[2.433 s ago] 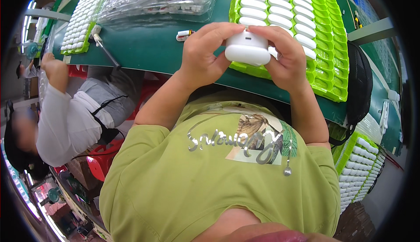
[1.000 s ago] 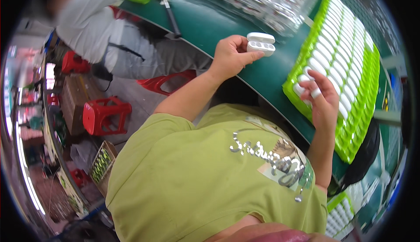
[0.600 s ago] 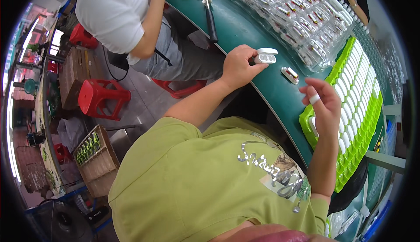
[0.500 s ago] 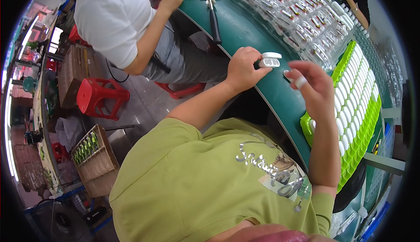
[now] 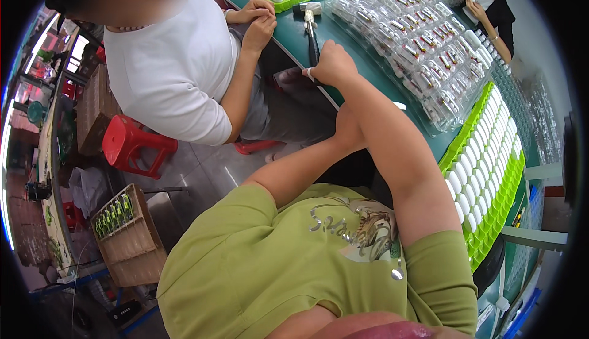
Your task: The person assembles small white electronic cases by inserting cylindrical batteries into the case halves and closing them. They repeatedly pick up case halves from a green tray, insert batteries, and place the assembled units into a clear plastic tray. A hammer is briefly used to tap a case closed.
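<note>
My right hand (image 5: 332,66) reaches across my left forearm. It is closed around the lower end of the black handle of a hammer (image 5: 312,38), whose pale-wrapped head lies toward the far side of the green table. A white band circles one of its fingers. Behind my right forearm, my left hand (image 5: 350,128) shows only in part, its fingertips hidden. Just past the forearm juts a white piece of the earbud case (image 5: 399,105), where that hand holds it; the rest of the case is covered.
Clear plastic trays (image 5: 411,38) of small parts fill the table beyond. A green tray (image 5: 475,241) of white cases stands right, another green tray (image 5: 288,3) at the far left. A person in white (image 5: 178,63) sits left, hands together. Another person (image 5: 491,11) works far right. A red stool (image 5: 132,139) stands left.
My right hand has swung left across my left arm from beside the earbud case and now grips the hammer handle. The person in white has brought both hands together. The view has shifted slightly.
</note>
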`<state>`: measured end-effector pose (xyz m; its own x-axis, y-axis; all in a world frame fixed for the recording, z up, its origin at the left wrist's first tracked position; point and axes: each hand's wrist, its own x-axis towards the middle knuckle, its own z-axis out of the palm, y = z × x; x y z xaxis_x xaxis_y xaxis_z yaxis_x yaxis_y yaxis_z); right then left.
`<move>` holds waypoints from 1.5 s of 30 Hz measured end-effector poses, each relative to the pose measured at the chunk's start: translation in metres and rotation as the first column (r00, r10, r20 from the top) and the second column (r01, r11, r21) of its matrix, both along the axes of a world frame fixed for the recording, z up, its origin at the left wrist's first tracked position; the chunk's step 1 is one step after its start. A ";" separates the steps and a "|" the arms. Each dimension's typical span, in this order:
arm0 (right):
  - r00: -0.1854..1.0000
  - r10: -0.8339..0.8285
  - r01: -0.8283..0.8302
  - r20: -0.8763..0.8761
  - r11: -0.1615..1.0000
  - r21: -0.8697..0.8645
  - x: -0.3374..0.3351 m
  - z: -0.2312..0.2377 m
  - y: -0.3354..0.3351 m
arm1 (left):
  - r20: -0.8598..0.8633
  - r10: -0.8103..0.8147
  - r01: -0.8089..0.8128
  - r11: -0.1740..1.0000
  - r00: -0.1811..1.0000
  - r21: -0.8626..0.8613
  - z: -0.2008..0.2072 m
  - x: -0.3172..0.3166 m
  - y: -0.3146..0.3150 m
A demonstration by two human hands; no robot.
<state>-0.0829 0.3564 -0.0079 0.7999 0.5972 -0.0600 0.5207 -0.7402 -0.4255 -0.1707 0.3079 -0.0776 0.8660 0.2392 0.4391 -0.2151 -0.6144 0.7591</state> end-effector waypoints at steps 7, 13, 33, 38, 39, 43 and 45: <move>0.925 -0.190 0.255 -0.330 0.952 0.167 0.032 0.009 -0.005 | 0.173 0.064 -0.056 0.997 0.983 -0.049 0.005 0.004 -0.003; 0.903 -0.116 0.297 -0.413 0.863 0.408 0.034 0.031 -0.093 | 0.510 -0.126 -0.099 0.915 0.851 0.391 -0.002 0.001 0.042; 0.776 -0.225 0.563 -0.590 0.668 0.487 -0.079 0.042 -0.294 | -0.167 -0.558 0.323 0.671 0.813 -0.667 0.044 -0.005 -0.005; 0.685 -0.086 0.633 -0.724 0.561 0.533 -0.081 0.028 -0.298 | -0.150 -0.617 0.463 0.709 0.773 -0.531 0.050 -0.012 -0.018; 0.666 -0.066 0.647 -0.743 0.546 0.532 -0.081 0.026 -0.298 | -0.139 -0.625 0.461 0.691 0.768 -0.557 0.049 -0.013 -0.021; 0.650 -0.097 0.674 -0.753 0.531 0.514 -0.080 0.023 -0.291 | -0.039 -0.572 0.436 0.666 0.819 -0.605 0.047 -0.018 -0.029; 0.645 -0.102 0.681 -0.758 0.528 0.508 -0.079 0.021 -0.288 | -0.036 -0.572 0.412 0.631 0.820 -0.657 0.048 -0.018 -0.030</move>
